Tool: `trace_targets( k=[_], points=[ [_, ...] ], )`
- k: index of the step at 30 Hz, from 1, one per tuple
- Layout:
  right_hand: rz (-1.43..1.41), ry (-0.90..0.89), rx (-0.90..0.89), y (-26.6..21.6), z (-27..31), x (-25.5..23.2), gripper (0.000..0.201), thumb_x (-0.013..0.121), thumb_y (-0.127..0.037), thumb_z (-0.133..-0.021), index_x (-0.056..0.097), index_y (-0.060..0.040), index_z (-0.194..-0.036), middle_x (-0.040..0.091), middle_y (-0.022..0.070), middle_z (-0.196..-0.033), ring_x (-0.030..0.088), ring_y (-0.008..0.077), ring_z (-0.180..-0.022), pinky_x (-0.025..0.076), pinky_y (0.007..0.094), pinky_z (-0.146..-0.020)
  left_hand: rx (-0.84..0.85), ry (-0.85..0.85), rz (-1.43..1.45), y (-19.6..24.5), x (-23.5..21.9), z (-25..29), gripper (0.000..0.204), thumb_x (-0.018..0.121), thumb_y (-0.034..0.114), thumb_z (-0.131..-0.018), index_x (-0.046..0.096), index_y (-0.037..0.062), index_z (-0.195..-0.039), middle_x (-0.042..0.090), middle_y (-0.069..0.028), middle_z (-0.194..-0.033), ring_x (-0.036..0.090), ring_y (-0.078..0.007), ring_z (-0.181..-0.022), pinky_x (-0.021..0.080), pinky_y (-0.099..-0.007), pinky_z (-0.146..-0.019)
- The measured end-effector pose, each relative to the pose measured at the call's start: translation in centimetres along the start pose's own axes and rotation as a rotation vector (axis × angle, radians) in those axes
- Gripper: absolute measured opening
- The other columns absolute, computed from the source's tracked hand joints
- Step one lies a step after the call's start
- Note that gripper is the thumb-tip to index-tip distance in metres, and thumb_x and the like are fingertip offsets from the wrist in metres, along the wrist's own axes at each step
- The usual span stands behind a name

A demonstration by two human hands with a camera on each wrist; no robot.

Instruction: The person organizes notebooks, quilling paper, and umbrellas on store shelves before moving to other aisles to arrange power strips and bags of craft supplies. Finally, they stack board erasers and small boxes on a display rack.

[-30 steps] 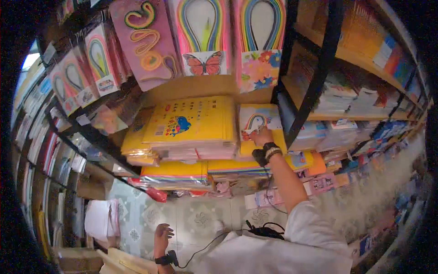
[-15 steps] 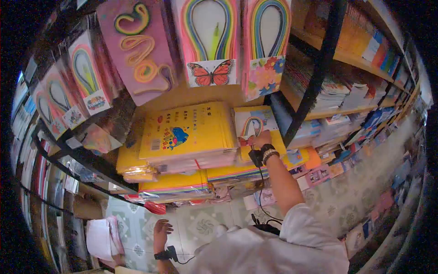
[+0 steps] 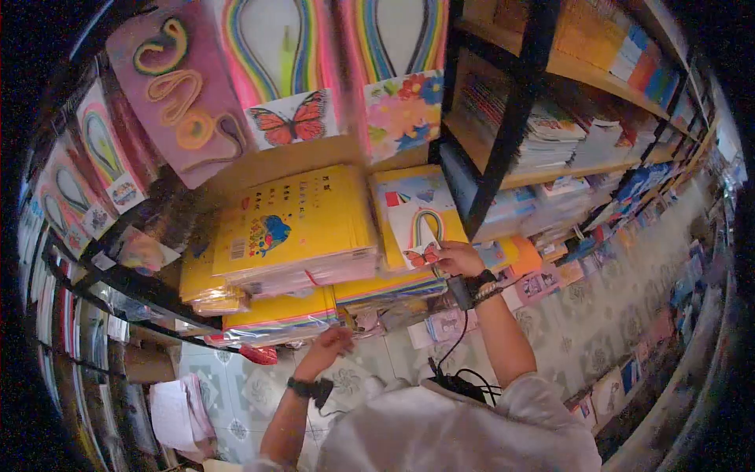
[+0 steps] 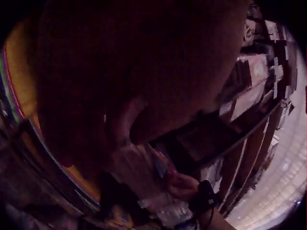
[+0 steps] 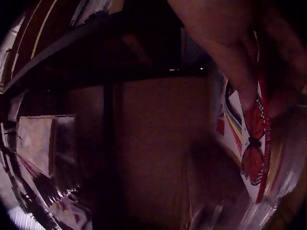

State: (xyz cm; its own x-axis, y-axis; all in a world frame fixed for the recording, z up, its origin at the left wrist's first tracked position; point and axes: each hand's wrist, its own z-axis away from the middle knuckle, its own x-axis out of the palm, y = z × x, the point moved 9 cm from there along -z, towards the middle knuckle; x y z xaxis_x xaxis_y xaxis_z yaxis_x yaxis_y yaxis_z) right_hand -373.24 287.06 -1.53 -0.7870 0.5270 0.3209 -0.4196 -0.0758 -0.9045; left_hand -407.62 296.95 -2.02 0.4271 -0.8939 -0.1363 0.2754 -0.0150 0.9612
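Note:
My right hand (image 3: 462, 258) pinches the lower right corner of a small packet of rainbow paper strips (image 3: 425, 230) with a red butterfly label. The packet overlaps a yellow-and-white pack (image 3: 393, 197) on the shelf in the head view. From the right wrist, the butterfly label (image 5: 253, 143) shows close under my thumb and fingers. Loosely bent and holding nothing, the fingers of my left hand (image 3: 326, 350) hang in front of the lower stacks. The left wrist view is dark, mostly filled by that hand (image 4: 144, 62).
A stack of yellow packs with a blue whale (image 3: 295, 224) lies left of the packet, above more yellow packs (image 3: 279, 318). Larger strip packs (image 3: 283, 86) hang overhead. A black shelf post (image 3: 503, 134) rises at the right, beside shelves of books. White paper stacks (image 3: 177, 413) stand lower left.
My right hand has drawn the strip packet towards me, uncovering more of the pack beneath it. My left hand has risen forward and to the right, nearer the shelf. The head view has shifted.

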Motion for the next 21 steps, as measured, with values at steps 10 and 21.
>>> trace_targets(
  k=[10,21],
  points=[
    [0.598,-0.226,-0.521,-3.9,5.0,4.4,0.022,0.065,-0.007,-0.077,0.059,0.0032,-0.095,0.060,0.0070,-0.089,0.059,0.0128,-0.074,0.049,0.0236,-0.065,-0.046,-0.003,0.505,5.5,10.8,-14.6,0.024,0.053,0.020,-0.085,0.051,0.0062,-0.104,0.055,-0.0053,-0.093,0.058,-0.0173,-0.084,0.051,-0.0318,-0.072],
    [-0.175,-0.066,0.160,6.4,4.0,-1.5,0.020,0.063,-0.016,-0.079,0.061,-0.0035,-0.094,0.057,0.0035,-0.077,0.057,0.0142,-0.073,0.049,0.0302,-0.063,-0.046,0.116,0.641,4.7,10.6,-14.1,0.019,0.051,0.006,-0.085,0.048,0.0047,-0.103,0.055,-0.0046,-0.093,0.056,-0.0166,-0.086,0.052,-0.0357,-0.075]
  ],
)
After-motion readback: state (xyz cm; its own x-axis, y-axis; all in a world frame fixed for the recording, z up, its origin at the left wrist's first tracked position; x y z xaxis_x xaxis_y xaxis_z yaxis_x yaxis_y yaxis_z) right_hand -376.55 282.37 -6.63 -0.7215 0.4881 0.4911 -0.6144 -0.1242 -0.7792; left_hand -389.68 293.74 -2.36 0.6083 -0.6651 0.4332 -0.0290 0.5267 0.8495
